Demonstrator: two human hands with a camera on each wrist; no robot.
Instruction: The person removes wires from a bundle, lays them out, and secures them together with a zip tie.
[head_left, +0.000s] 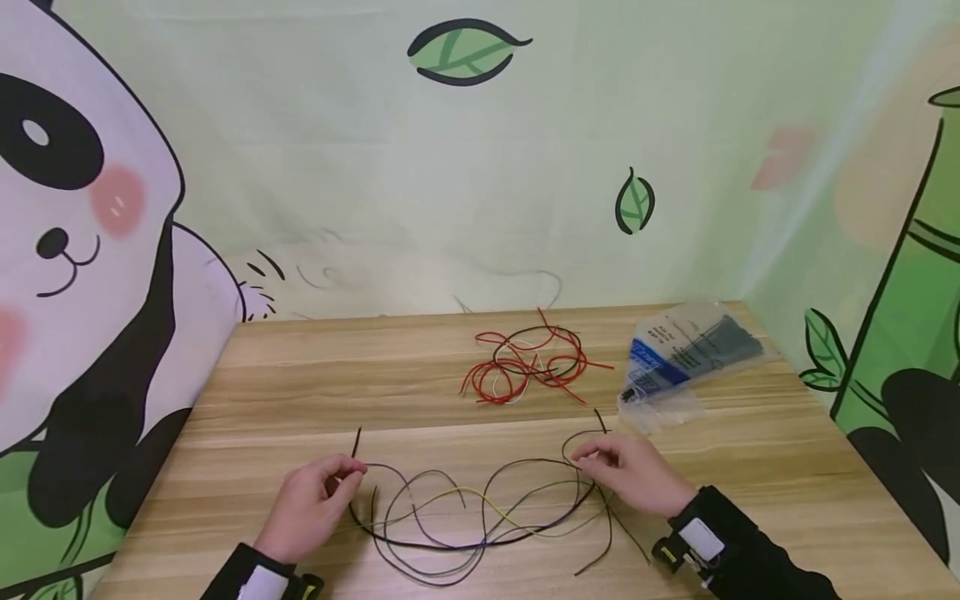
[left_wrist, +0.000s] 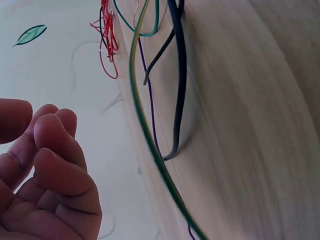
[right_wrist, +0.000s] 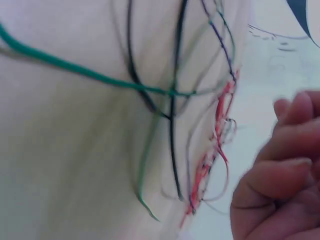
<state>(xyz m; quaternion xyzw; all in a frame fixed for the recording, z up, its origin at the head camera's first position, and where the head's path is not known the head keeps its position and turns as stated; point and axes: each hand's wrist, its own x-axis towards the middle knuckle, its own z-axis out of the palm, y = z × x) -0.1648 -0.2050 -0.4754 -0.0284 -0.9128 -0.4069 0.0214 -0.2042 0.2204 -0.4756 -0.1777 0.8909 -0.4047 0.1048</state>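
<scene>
A loose tangle of wires (head_left: 442,547), black, green, yellow and purple, spreads over the table between my hands. My left hand (head_left: 307,504) hovers at the tangle's left end beside a black wire tip (head_left: 356,442). Its fingers bend loosely, and the left wrist view shows a gap between thumb and fingers with nothing in it. At the right end, my right hand (head_left: 633,475) is over the wire ends, fingers loosely curled. The right wrist view shows no wire reaching those blurred fingers (right_wrist: 280,175). A green wire (right_wrist: 85,72) crosses black ones there.
Behind the tangle lies a bundle of red, white and black wires (head_left: 525,367). A clear plastic bag (head_left: 690,354) with a blue label and dark contents lies at the back right. The wooden table (head_left: 300,375) meets a printed cloth backdrop (head_left: 337,167).
</scene>
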